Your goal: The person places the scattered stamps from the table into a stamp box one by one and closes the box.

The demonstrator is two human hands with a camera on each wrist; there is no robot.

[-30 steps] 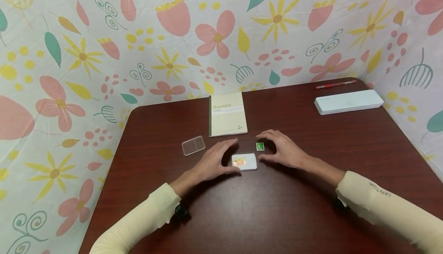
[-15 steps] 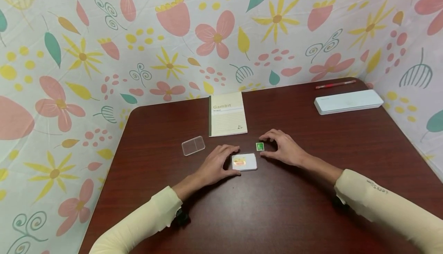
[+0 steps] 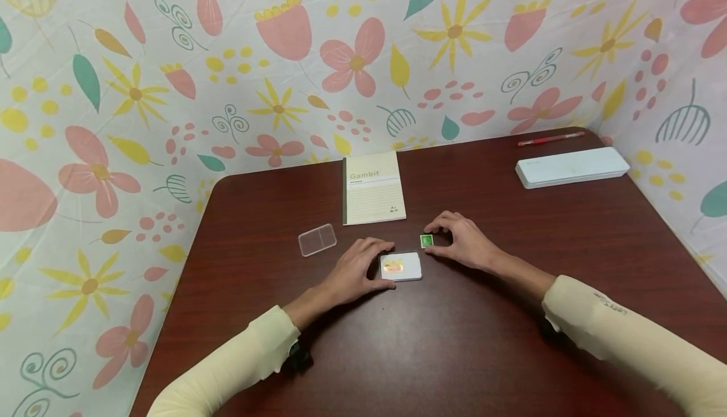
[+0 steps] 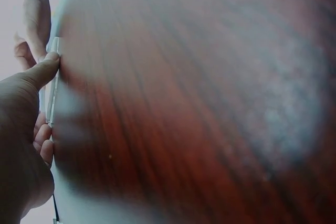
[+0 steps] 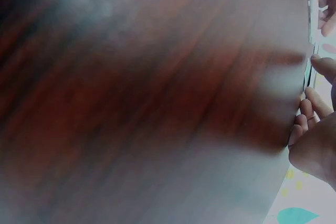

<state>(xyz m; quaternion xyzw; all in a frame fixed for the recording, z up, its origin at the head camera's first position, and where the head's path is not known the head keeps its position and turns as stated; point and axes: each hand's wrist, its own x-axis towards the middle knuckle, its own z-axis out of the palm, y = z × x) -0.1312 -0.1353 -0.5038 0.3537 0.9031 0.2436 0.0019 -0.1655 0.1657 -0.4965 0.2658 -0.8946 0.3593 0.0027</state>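
A flat clear case (image 3: 410, 266) with a white card and a yellow-orange picture lies on the table. My left hand (image 3: 353, 273) holds its left end between thumb and fingers; in the left wrist view the thumb of the left hand (image 4: 21, 135) rests on the edge of the case (image 4: 54, 95). Just beyond the case's upper right corner is a small green square with a white border (image 3: 426, 241). Thumb and index finger of my right hand (image 3: 468, 246) stand at its opposite edges, and in the right wrist view the right hand (image 5: 315, 140) has it between those fingertips.
A clear lid-like tray (image 3: 317, 240) lies left of the left hand. Behind the hands is a Gambit notebook (image 3: 375, 193). At the back right of the table (image 3: 443, 354) are a white box (image 3: 572, 168) and a red pen (image 3: 551, 139). Patterned cloth hangs behind.
My left fingers have come round the case's left end, with the thumb lower along its near edge. The right thumb and index finger have closed in on the green square, which has hardly moved.
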